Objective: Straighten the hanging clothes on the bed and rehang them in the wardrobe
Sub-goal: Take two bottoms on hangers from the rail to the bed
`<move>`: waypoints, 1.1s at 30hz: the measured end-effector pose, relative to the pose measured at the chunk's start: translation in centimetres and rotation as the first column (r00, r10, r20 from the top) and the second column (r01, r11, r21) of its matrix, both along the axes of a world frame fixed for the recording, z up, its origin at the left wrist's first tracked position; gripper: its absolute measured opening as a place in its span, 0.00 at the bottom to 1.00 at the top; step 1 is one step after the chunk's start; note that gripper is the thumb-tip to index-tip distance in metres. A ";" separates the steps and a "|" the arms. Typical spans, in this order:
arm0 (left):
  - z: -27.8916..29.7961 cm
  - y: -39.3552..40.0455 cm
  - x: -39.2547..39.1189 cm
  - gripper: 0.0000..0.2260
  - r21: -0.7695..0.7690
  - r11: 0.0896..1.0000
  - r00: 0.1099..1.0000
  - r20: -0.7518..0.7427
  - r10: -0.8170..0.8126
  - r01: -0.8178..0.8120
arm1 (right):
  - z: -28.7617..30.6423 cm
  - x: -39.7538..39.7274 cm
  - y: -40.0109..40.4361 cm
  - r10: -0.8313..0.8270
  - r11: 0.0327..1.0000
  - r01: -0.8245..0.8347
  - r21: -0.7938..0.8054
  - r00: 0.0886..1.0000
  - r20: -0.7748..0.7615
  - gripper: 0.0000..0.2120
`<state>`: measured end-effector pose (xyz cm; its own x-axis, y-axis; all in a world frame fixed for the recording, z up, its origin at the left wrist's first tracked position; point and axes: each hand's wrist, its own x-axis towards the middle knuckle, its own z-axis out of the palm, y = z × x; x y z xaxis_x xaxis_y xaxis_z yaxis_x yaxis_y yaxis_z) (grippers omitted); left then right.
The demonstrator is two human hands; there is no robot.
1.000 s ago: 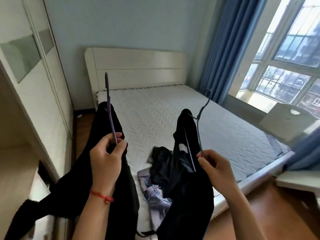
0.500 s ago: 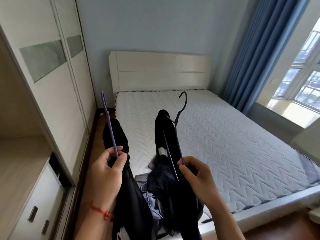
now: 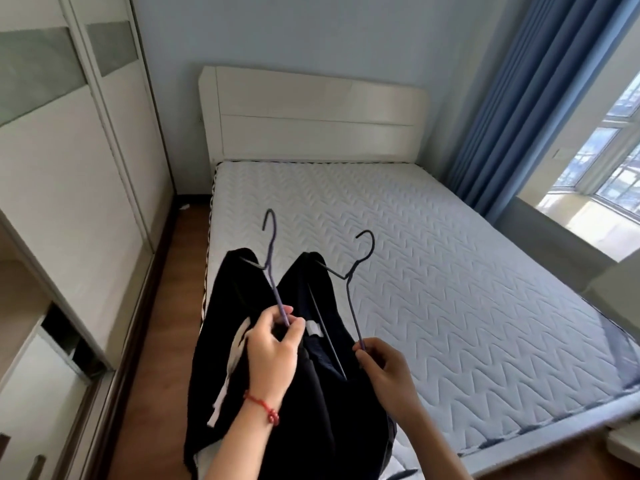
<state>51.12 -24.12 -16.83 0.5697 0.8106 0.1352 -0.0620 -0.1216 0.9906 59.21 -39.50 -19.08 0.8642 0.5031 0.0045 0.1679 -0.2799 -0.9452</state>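
Note:
My left hand [image 3: 272, 348] pinches a purple wire hanger [image 3: 273, 265] that carries a black garment with a white stripe [image 3: 221, 327]. My right hand [image 3: 384, 372] grips a second dark wire hanger [image 3: 353, 282] with another black garment [image 3: 339, 410] on it. Both hangers tilt away from me, hooks up, over the near left corner of the bed [image 3: 433, 271]. The two garments hang side by side and touch. The wardrobe [image 3: 62, 168] stands on the left with its sliding door partly open.
A white headboard [image 3: 311, 116] backs the bare quilted mattress. Blue curtains [image 3: 519, 98] and a window [image 3: 606, 150] are on the right. A strip of wooden floor [image 3: 162, 323] runs between bed and wardrobe. White drawers [image 3: 31, 427] sit low inside the wardrobe.
My view has turned left and down toward the bed. Both hands have brought the hangers closer together, and the garments now cover the pile of clothes seen earlier on the bed corner.

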 end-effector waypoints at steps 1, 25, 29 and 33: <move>-0.9 -0.4 1.2 0.09 -0.011 0.999 0.999 -0.024 -0.036 0.035 | -1.2 0.8 0.0 -0.013 0.999 0.012 -0.033 1.000 -0.015 0.10; -19.3 -13.5 22.2 0.12 -0.601 0.799 0.786 -0.483 -0.386 0.022 | -20.0 19.2 -12.7 -0.273 0.843 0.018 -0.538 0.876 -0.397 0.11; -19.1 -14.0 22.5 0.10 -0.649 0.761 0.825 -0.437 -0.359 -0.012 | -17.3 18.1 -11.3 -0.176 0.925 0.007 -0.380 0.894 -0.413 0.03; -18.6 -13.7 22.6 0.09 -0.673 0.739 0.855 -0.407 -0.321 -0.043 | -16.4 15.8 -9.3 -0.031 0.890 -0.160 -0.426 0.913 -0.407 0.09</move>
